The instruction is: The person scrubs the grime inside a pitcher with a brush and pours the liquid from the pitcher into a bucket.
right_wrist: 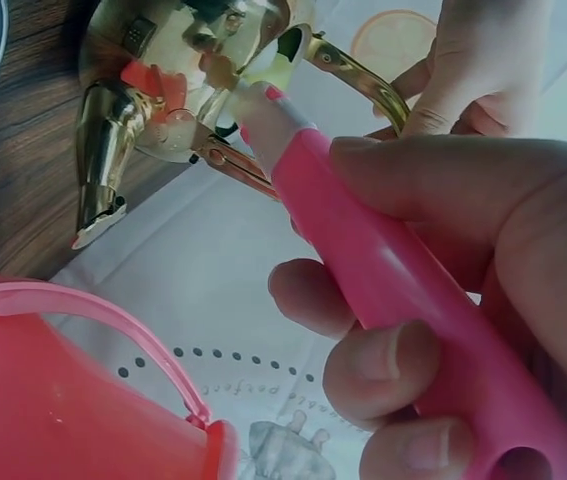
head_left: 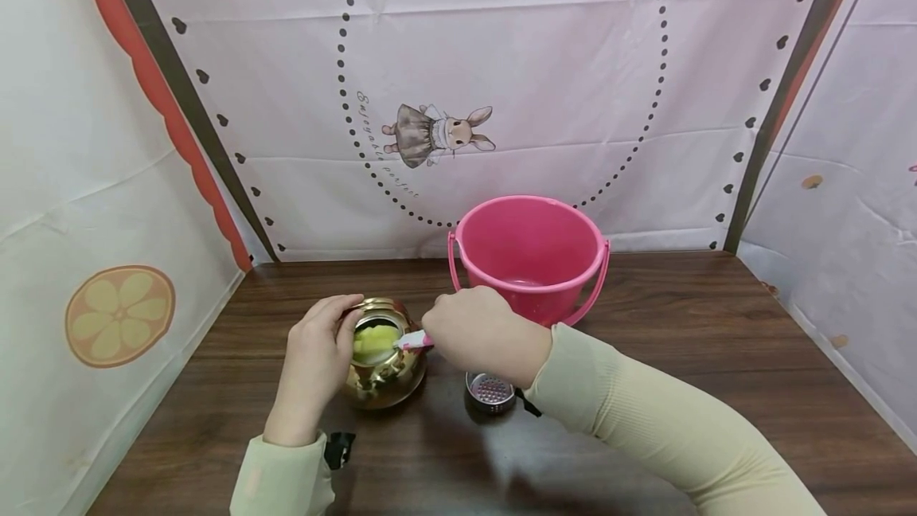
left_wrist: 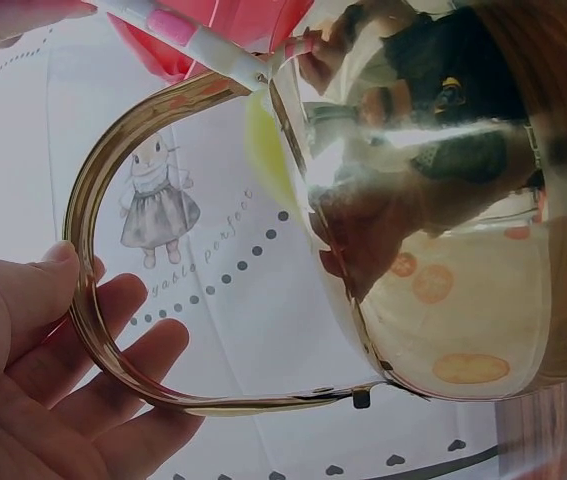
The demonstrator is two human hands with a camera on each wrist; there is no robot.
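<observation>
A shiny gold kettle [head_left: 390, 390] stands on the table, its round mouth uncovered and facing up toward the head camera. My left hand [head_left: 315, 361] holds its hoop handle [left_wrist: 85, 315] between thumb and fingers, as the left wrist view shows. In my right hand [head_left: 476, 333] is a sponge brush by its pink handle [right_wrist: 393, 290], the fingers wrapped round it. The yellow-green sponge head [head_left: 376, 341] sits in the kettle's mouth; its lower part is hidden inside. The spout [right_wrist: 101, 165] shows in the right wrist view.
A pink bucket [head_left: 533, 257] stands behind and right of the kettle, its handle hanging down. A small perforated metal strainer [head_left: 490, 391] lies below my right wrist, partly covered by it. Printed cloth walls [head_left: 573, 102] close off the back and sides of the wooden table [head_left: 688, 325].
</observation>
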